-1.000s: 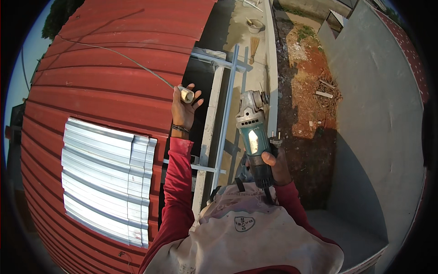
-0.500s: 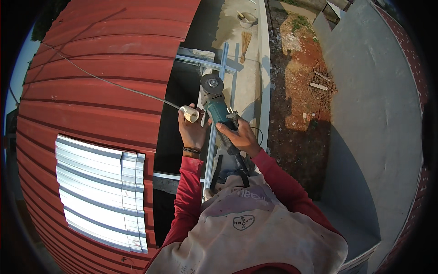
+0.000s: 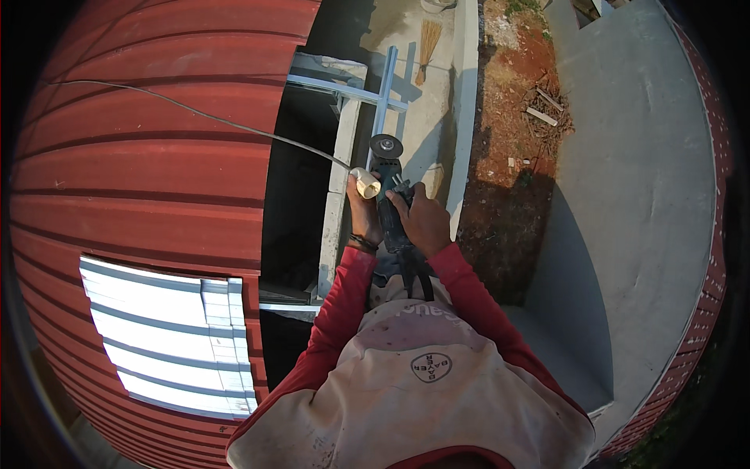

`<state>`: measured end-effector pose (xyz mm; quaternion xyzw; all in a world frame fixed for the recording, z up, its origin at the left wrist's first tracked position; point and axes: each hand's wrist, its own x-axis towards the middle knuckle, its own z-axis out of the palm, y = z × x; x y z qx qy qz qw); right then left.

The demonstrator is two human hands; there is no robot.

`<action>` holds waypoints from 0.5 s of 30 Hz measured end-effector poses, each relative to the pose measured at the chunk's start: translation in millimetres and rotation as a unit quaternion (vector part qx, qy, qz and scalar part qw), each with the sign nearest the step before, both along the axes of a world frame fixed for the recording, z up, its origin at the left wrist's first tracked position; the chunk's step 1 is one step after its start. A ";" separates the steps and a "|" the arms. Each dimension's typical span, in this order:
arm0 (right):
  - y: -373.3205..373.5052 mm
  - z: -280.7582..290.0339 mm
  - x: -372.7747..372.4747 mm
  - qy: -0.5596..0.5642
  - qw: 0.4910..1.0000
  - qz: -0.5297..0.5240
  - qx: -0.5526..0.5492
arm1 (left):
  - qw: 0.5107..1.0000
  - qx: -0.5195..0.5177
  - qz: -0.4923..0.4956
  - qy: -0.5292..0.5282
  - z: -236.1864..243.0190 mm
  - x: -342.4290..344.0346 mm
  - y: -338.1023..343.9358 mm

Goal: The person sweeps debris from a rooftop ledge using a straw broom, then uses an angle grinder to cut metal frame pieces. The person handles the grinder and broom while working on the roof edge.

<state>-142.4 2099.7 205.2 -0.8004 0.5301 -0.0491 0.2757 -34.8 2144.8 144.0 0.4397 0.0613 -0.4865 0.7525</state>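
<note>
My left hand is closed round a cream-coloured extension cord socket, its round open face turned toward me. A black power plug with its metal pins showing is gripped by my right hand, close to the right of the socket but apart from it. Between the two hands sits an angle grinder, dark green and black, with its disc pointing away from me. Its rear end reaches back toward my waist. Which fingers bear the grinder's weight is hidden.
A grey cord runs from the socket across the red corrugated roof. Metal framing lies ahead over a dark opening. A straw broom is on the concrete ledge; a light metal sheet covers part of the roof.
My left hand has brought the socket rightward, closer to the plug and over the grinder's side. The grinder has come nearer to me, and the whole view has shifted.
</note>
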 end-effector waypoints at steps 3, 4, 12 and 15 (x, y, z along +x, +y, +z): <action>-17.4 18.0 16.5 0.024 0.999 -0.014 0.041 | 0.999 -0.004 -0.024 0.021 -3.5 13.4 -22.4; -21.9 17.4 17.2 0.023 0.999 -0.020 0.045 | 0.996 -0.031 -0.054 0.057 1.4 17.1 -28.8; -54.5 27.3 19.3 -0.240 0.969 0.056 -0.032 | 0.994 -0.017 -0.070 0.086 7.5 36.4 -71.5; -68.9 20.6 22.6 -0.225 0.973 0.043 -0.037 | 0.995 -0.040 -0.066 0.063 13.7 36.6 -76.5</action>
